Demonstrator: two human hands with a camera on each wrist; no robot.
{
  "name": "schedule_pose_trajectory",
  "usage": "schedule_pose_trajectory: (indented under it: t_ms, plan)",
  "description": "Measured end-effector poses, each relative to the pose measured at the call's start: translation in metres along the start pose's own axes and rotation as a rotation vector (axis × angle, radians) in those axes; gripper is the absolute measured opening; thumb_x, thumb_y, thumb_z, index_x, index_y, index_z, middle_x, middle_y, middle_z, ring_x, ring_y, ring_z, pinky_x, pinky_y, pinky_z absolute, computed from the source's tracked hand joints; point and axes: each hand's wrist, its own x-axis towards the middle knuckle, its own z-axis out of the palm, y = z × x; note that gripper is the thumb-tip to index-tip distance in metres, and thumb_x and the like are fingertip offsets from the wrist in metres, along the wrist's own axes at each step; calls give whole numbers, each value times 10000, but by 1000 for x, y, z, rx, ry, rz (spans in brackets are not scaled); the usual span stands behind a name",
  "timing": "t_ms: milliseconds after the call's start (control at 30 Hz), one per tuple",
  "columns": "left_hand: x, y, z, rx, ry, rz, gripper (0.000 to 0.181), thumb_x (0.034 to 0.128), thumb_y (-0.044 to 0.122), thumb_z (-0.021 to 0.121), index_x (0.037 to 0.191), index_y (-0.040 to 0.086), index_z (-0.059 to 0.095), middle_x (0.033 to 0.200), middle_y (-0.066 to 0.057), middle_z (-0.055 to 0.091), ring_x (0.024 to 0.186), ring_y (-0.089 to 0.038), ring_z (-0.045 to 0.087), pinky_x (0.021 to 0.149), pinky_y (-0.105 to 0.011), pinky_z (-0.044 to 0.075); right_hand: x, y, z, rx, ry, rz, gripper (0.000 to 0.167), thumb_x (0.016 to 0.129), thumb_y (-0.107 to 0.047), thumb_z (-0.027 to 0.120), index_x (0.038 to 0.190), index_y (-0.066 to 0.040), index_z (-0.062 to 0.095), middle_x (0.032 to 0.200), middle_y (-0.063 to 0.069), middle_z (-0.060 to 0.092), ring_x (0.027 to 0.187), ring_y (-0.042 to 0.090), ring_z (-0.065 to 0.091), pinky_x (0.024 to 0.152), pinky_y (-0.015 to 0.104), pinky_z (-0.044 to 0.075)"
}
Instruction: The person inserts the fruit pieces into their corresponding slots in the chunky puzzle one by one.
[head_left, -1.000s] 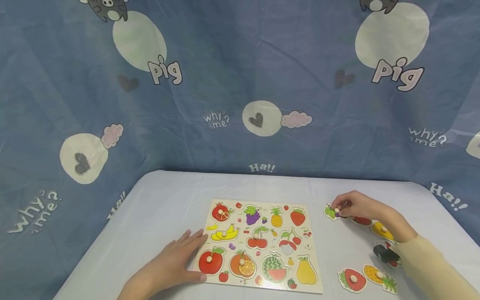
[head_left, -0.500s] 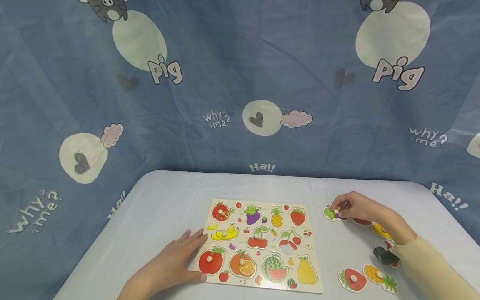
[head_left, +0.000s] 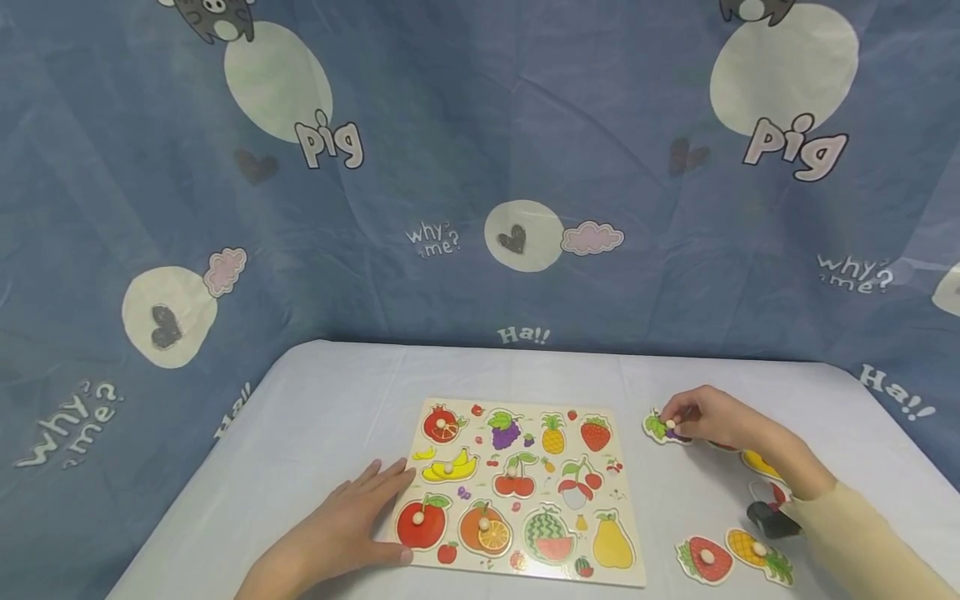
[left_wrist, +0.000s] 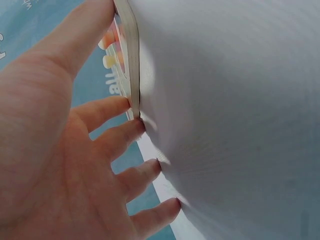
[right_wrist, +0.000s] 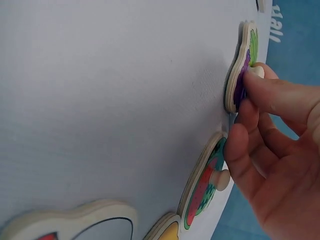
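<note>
Right hand: I see the right hand (head_left: 708, 415) pinching the small knob of the grape piece (head_left: 657, 427) between thumb and finger.
Grape piece: it is at the far right of the table (head_left: 337, 417), beyond the board's right edge; I cannot tell whether it touches the cloth.
Left hand: the left hand (head_left: 348, 517) grips nothing; its thumb and fingers spread along the left edge of the puzzle board (head_left: 519, 527).
Board: it lies flat; I count knobs on its pomegranate, bananas, cherries, apple and orange.
Beside the right hand: a watermelon piece (right_wrist: 205, 187) with a round knob, then a yellow piece (head_left: 761, 464).
Nearer me: a strawberry piece (head_left: 717, 568) just beside a pineapple piece (head_left: 744, 546), below the pale sleeve (head_left: 870, 542).
Backdrop: blue printed cloth (head_left: 420, 292) behind the table.
</note>
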Motion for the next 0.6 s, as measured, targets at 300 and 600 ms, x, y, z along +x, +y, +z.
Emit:
schedule_pose_trajectory:
  t_ms: [300, 600]
  plan:
    - [0, 0, 0, 2, 0, 8, 969, 642, 490, 879, 1464, 162, 483, 1532, -59, 405, 1442, -374, 246, 1096, -675, 207, -5, -10, 6, -15, 35, -10, 163, 854, 35, 685, 976, -70, 710, 851, -23, 649, 723, 112, 536, 609, 241, 490]
    - [0, -1, 0, 0, 1, 6, 967, 645, 494, 875, 1466, 169, 479, 1533, -55, 402, 1441, -371, 245, 1094, -677, 208, -7, -19, 10, -51, 76, -72, 162, 855, 18, 701, 971, -95, 704, 856, -54, 639, 761, 100, 544, 636, 243, 482]
